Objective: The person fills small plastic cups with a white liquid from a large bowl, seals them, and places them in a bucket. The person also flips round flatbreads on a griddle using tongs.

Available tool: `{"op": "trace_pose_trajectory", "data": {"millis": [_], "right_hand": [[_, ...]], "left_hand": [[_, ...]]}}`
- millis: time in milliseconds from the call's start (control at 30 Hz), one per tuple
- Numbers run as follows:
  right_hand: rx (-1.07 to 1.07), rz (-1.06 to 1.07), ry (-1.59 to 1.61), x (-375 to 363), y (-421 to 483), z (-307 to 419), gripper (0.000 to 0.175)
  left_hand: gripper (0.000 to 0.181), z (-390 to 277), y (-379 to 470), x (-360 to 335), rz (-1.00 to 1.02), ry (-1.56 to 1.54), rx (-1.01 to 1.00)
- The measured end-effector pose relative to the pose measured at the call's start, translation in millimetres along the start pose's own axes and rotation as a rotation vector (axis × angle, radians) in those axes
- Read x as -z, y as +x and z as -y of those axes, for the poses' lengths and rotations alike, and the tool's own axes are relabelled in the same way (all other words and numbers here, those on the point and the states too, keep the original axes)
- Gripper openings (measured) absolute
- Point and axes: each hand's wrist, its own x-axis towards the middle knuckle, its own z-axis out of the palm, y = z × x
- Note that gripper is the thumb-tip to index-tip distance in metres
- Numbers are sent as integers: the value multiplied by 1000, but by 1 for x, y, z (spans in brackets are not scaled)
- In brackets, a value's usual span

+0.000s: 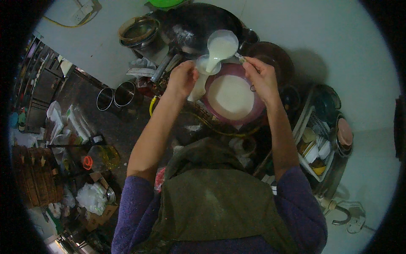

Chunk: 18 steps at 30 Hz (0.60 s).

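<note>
My right hand (260, 74) grips the handle of a ladle (225, 41) with a wide pale bowl, tilted to the left. White liquid runs from its lip into the round mouth of a clear plastic vessel (199, 68). My left hand (184, 77) holds that vessel near its rim; my fingers are partly hidden. Below its mouth hangs a narrower, whitish lower part; whether it is a bag, a bottle or a funnel's end, I cannot tell. Just right of it and beneath my right hand is a pinkish-purple basin (230, 68) containing more white liquid.
Behind the basin sits a large dark wok (190, 31), with stacked metal pots (139, 31) on its left. Two metal buckets (124, 93) stand at left. On the right are a white dish rack (304, 122) with dishes and a curved tap (344, 216). A yellow hose (222, 131) curves before the basin.
</note>
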Motion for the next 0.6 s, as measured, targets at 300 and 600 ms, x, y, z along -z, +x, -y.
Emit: {"op": "trace_pose_trajectory", "data": {"millis": [300, 600], "right_hand": [[23, -17, -12, -1, -5, 21, 27], [132, -3, -35, -1, -3, 26, 27]], "left_hand": [[5, -6, 0, -6, -62, -45, -3], [8, -14, -6, -11, -58, 19, 12]]}}
